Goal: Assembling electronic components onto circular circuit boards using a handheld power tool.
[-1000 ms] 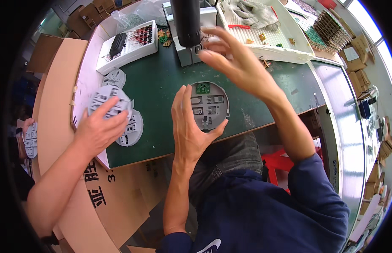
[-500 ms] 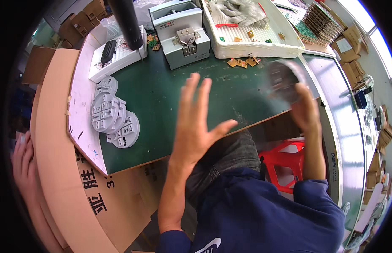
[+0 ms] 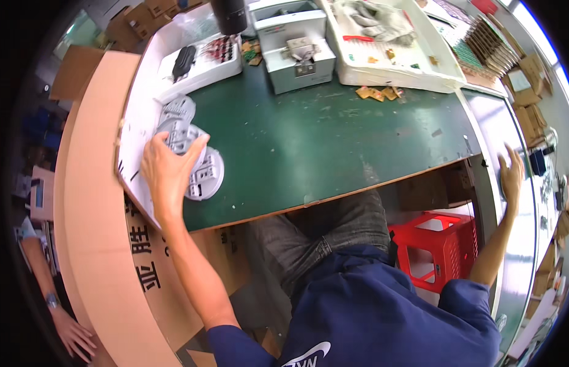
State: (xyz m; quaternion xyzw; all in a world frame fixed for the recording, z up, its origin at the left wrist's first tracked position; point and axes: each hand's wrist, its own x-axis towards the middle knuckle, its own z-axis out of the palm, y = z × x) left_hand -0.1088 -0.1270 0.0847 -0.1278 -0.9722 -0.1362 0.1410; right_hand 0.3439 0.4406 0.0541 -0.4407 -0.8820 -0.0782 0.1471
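At the left of the green bench, my left hand closes its thumb and fingers around the edges of a round grey plastic part in a small overlapping group. Its palm and fingers hide some of that part. A second grey disc, with raised blocks and slots, lies nearest the bench's front edge, partly under the held one. Behind them is another grey disc. Out to the right, my right hand is over the shiny side surface, its thumb and fingers apart, with nothing visible in it.
A grey machine stands at the back of the green bench, beside a white foam tray holding gloves. Small yellowish pieces lie before the tray. A dark cylinder hangs overhead. A red stool is below; another person's hand shows lower left.
My left hand has moved left from mid-bench onto the grey parts. My right hand has gone farther right, and the round part it held no longer shows in it.
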